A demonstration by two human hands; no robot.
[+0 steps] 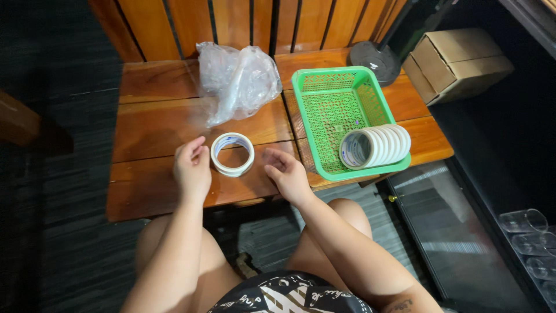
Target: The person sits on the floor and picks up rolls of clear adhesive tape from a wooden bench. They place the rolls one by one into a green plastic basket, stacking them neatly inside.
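Tape roll (232,154) is lying flat on the wooden table (156,124), near the front edge, between both hands. It is looking light and stiff, easiest to pinch across its rim. Far behind, a crumpled plastic bag (237,78) is sitting; right, a green basket (335,110) is holding a stack of tape rolls (376,146). Left hand (192,168) is hovering loosely curled, empty; right hand (288,172) is hovering half-open, empty. Open wood is lying to the left.
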